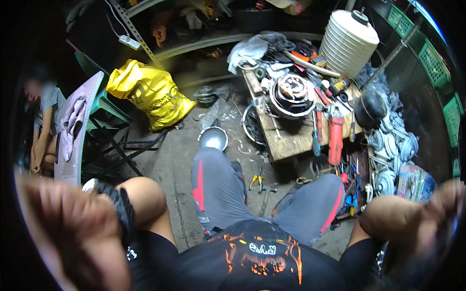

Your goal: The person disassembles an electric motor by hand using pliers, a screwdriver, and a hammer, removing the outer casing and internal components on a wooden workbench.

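Up close, the left hand (80,233) and right hand (433,218) are blurry, so I cannot tell how their fingers are. Past the left hand, a cloth (73,121) lies on a table (74,169); past the right hand is a plastic bag (416,182).

The floor (182,165) below you is grey and dirty. In front of you, a bit to the right, stands a wooden worktop (291,141). A pale table (73,170) is on your left, by a green chair (100,109). A metal post (130,30) stands behind them. The floor is lit, the back dark.
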A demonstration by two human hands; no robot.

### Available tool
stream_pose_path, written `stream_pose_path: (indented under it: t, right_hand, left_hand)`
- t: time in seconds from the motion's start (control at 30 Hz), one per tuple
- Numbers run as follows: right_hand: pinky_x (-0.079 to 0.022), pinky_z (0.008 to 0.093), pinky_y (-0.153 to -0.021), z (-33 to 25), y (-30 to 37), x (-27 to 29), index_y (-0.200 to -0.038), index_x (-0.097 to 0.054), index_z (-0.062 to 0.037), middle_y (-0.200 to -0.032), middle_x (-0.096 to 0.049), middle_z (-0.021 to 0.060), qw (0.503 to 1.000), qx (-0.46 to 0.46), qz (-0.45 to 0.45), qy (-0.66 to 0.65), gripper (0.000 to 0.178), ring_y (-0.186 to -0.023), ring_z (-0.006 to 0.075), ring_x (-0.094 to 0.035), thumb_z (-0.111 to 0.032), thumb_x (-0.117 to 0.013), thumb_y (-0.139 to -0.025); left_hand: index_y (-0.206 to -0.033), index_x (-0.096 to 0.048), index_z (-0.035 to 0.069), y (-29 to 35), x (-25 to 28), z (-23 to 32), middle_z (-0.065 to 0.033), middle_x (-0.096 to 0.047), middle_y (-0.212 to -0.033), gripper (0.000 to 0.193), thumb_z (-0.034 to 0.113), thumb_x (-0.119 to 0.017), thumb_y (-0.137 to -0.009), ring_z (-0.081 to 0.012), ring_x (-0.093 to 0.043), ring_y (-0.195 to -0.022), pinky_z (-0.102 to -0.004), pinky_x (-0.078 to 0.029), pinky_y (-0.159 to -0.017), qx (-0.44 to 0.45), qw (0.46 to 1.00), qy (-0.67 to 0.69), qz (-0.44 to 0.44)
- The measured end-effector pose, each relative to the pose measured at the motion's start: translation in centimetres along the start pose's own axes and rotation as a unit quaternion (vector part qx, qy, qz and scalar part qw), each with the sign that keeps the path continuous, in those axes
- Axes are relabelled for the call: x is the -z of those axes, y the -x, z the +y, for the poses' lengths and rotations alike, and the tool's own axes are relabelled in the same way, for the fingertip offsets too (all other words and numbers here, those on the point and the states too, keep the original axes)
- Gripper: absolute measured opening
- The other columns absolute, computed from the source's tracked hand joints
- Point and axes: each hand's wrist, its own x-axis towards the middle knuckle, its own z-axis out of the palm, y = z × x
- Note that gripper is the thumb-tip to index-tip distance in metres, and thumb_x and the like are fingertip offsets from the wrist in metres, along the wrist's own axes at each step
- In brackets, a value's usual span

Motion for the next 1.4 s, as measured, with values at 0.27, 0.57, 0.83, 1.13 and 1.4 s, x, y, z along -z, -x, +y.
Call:
stream_pose_path:
  t: [0.27, 0.57, 0.83, 1.13, 1.4]
  right_hand:
    - [-0.05, 0.0304, -0.079, 8.6, 5.9, -8.0, -0.103, -0.067, 0.0011, -0.099, -0.064, 0.0104, 0.962, -0.252, 0.022, -0.105, 0.016, -0.088, 0.017, -0.06, 0.0, -0.075, -0.088]
    - [-0.053, 0.0275, -0.086, 10.5, 9.3, -9.2, -0.116, -0.07, -0.003, -0.106, -0.071, 0.0036, 0.916, -0.379, -0.022, -0.125, 0.022, -0.092, 0.0108, -0.064, 0.004, -0.07, -0.094]
    - [-0.059, 0.0324, -0.086, 10.2, 10.1, -6.1, -0.118, -0.073, -0.0032, -0.102, -0.074, 0.0108, 0.946, -0.29, -0.135, -0.048, 0.027, -0.094, 0.0196, -0.072, -0.001, -0.073, -0.092]
    - [-0.053, 0.0454, -0.088, 10.9, 13.7, -6.0, -0.11, -0.071, -0.0087, -0.106, -0.063, 0.0139, 0.877, -0.294, -0.38, 0.015, 0.023, -0.106, 0.0342, -0.064, -0.013, -0.076, -0.088]
    - [-0.053, 0.0476, -0.089, 10.0, 14.1, -3.1, -0.118, -0.065, -0.006, -0.11, -0.061, 0.0146, 0.901, -0.257, -0.34, 0.086, 0.034, -0.104, 0.0367, -0.064, -0.005, -0.072, -0.085]
  left_hand:
    - [-0.111, -0.07, -0.002, 0.6, -15.1, -18.0, -0.0083, -0.07, -0.108, 0.014, 0.003, -0.072, -0.098, -0.014, -0.066, -0.099, -0.0296, -0.054, -0.09, 0.031, 0.946, 0.321, -0.035]
    - [-0.123, -0.069, -0.001, 1.1, -20.0, -21.2, -0.0078, -0.073, -0.121, 0.024, -0.002, -0.07, -0.099, -0.0143, -0.07, -0.106, -0.0271, -0.055, -0.094, 0.124, 0.923, 0.358, -0.065]
    - [-0.115, -0.079, 0.003, -0.5, -21.3, -19.5, -0.0084, -0.07, -0.09, 0.035, -0.01, -0.072, -0.083, -0.0169, -0.068, -0.083, -0.0291, -0.053, -0.076, -0.031, 0.954, 0.175, -0.242]
    - [-0.106, -0.081, 0.005, -1.2, -22.8, -17.7, -0.0095, -0.066, -0.082, 0.026, 0.001, -0.078, -0.081, -0.0229, -0.066, -0.077, -0.0337, -0.052, -0.071, -0.081, 0.938, 0.088, -0.324]
    - [-0.101, -0.08, 0.005, -3.1, -25.8, -13.9, -0.0115, -0.063, -0.085, 0.023, 0.005, -0.078, -0.078, -0.0306, -0.063, -0.085, -0.0409, -0.052, -0.076, -0.158, 0.938, 0.022, -0.307]
